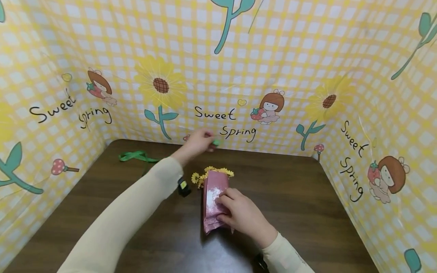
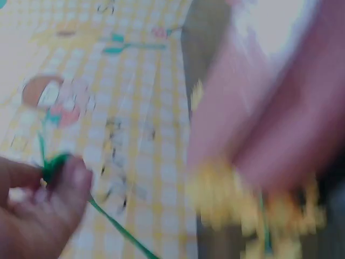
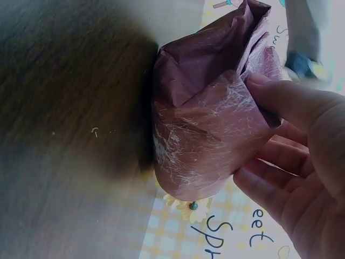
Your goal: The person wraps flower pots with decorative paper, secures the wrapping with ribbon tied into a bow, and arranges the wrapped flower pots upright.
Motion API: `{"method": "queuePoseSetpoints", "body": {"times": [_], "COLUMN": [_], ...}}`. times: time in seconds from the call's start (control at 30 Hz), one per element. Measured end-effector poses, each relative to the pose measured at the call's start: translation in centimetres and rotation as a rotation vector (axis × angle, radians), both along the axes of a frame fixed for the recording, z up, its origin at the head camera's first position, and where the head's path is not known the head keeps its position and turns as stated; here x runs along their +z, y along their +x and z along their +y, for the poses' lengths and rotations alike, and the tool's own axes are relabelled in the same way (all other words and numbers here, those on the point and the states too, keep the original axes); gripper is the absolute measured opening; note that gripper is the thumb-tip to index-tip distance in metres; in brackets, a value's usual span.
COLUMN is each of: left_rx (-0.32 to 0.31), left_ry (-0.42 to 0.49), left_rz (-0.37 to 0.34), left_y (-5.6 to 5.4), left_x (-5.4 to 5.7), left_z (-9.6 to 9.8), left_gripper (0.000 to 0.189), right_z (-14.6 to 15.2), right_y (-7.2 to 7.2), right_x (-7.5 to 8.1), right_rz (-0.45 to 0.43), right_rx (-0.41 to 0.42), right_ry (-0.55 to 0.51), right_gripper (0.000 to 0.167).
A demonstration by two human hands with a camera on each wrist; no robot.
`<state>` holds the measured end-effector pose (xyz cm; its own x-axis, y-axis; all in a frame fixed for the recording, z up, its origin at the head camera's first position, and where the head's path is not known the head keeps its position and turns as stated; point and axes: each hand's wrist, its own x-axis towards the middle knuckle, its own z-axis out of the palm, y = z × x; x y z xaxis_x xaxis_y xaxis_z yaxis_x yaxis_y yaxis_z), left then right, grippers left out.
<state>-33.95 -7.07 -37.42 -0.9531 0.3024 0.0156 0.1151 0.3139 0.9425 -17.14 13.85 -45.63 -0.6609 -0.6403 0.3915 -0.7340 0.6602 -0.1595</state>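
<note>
My left hand (image 1: 197,143) is raised near the far edge of the table and pinches a green ribbon (image 1: 216,142) between thumb and fingers. In the left wrist view a thin length of that ribbon (image 2: 124,231) trails down from the left hand (image 2: 56,208). A pink paper wrapper (image 1: 212,201) lies on the table around yellow flowers (image 1: 195,178), whose heads show at its far end. Its near end is folded and crumpled. My right hand (image 1: 244,213) grips the wrapper from the right; the right wrist view shows the thumb on the pink paper (image 3: 210,135).
More green ribbon (image 1: 136,155) lies looped at the back left of the brown table (image 1: 290,212). A dark wrist camera (image 1: 183,187) is on the left wrist. Yellow checked cloth (image 1: 211,79) walls the table at the back and both sides.
</note>
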Motion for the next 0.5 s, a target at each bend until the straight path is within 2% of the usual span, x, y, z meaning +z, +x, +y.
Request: {"method": "queuePoseSetpoints", "body": {"times": [0.03,0.1,0.17,0.23,0.3,0.4,0.5], "left_rx": [-0.056,-0.18,-0.269,-0.31,-0.298,-0.25,-0.193], "left_ry": [0.039,0.035,-0.058,-0.163,-0.229,-0.309,-0.408], "left_rz": [-0.025,-0.036,0.017,0.122,0.23,0.369,0.45], "left_y": [0.0,0.4,1.2,2.5,4.3,8.1,12.4], "left_x": [0.4,0.9,1.3,1.8,2.4,2.9,2.0], "left_z": [1.1,2.8,3.8,4.2,4.2,3.7,2.8], "left_gripper": [0.03,0.035,0.038,0.038,0.034,0.027,0.02], "right_z": [0.0,-0.1,-0.2,-0.2,-0.2,-0.1,0.1], "right_y": [-0.1,-0.2,-0.3,-0.3,-0.4,-0.4,-0.3], "right_x": [0.0,-0.1,-0.1,-0.1,-0.1,-0.1,-0.1], "right_rz": [0.001,0.004,0.005,0.009,0.015,0.024,0.019], "right_rx": [0.003,0.008,0.015,0.022,0.026,0.019,0.008], "right_ry": [0.001,0.002,0.002,-0.003,-0.008,-0.013,-0.009], "right_gripper": [0.036,0.036,0.037,0.038,0.038,0.039,0.039]}}
